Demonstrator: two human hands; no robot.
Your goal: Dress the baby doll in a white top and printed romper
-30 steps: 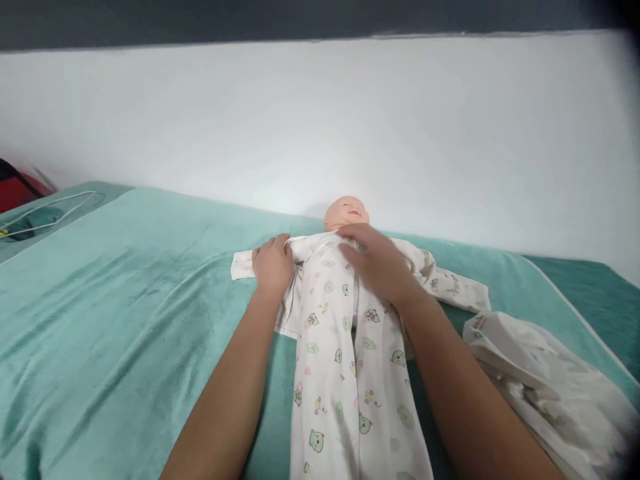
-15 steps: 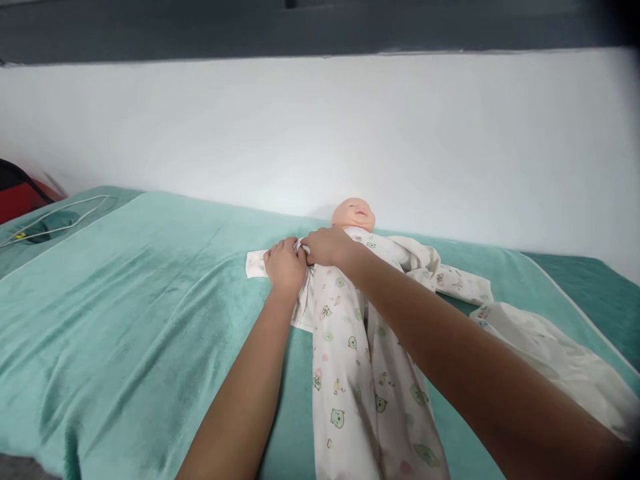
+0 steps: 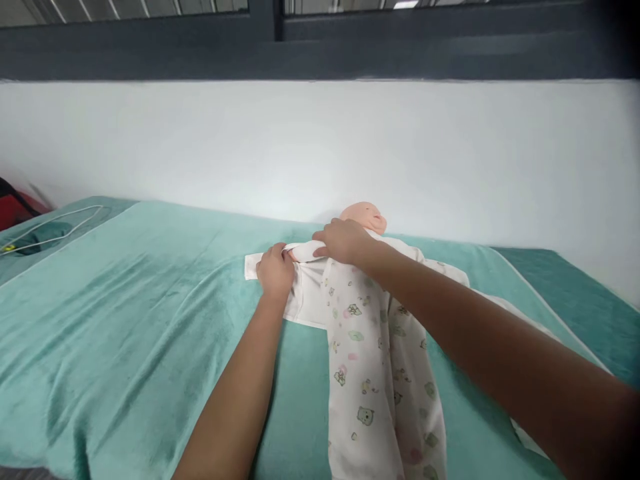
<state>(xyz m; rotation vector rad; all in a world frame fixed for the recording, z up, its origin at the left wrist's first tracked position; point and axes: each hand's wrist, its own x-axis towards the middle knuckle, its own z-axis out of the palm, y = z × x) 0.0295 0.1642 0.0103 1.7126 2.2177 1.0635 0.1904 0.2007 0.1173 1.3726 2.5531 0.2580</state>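
Observation:
A baby doll (image 3: 364, 215) lies on its back near the wall, its head tilted to the right. White pyjamas (image 3: 367, 373) printed with green bears and leaves cover its body, the legs stretching towards me. At the doll's left side in my view, my left hand (image 3: 277, 270) is closed around a white shirt (image 3: 309, 297), by its short sleeve end. My right hand (image 3: 345, 241) grips the doll's white-sleeved arm (image 3: 309, 251) close to the shoulder. Between my hands a bit of the doll's hand shows, pointing into the shirt's sleeve; my left fingers partly hide it.
A teal blanket (image 3: 150, 320) with soft folds covers the bed. A white wall (image 3: 200, 147) rises behind it, below a dark window frame (image 3: 150, 57). At far left lie a white cord (image 3: 65, 215) and a red and black object (image 3: 17, 203). White cloth lies under my right forearm.
My right hand has moved right, away from my left, and the white-sleeved arm now shows between them. The doll's body and head have shifted and turned to the right. The view has tilted up.

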